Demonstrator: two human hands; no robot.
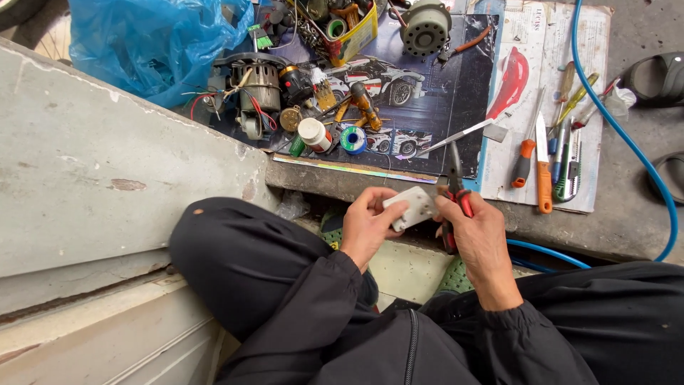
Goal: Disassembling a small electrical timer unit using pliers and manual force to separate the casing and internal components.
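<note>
My left hand (365,222) grips a small white plastic block (412,207), flat and rectangular, held in front of my knees. My right hand (479,232) holds red-handled pliers (454,191) with the dark jaws pointing up and away, right beside the block's right edge. Both hands are close together, thumbs near the block. My dark sleeves and trousers fill the lower part of the view.
A printed poster (427,107) lies on the concrete floor with a small motor (256,89), a solder spool (353,140), a white jar (313,134) and a yellow parts box (349,28). Screwdrivers and an orange-handled knife (543,171) rest at right. A blue hose (627,135) curves past; a blue bag (153,43) sits at top left.
</note>
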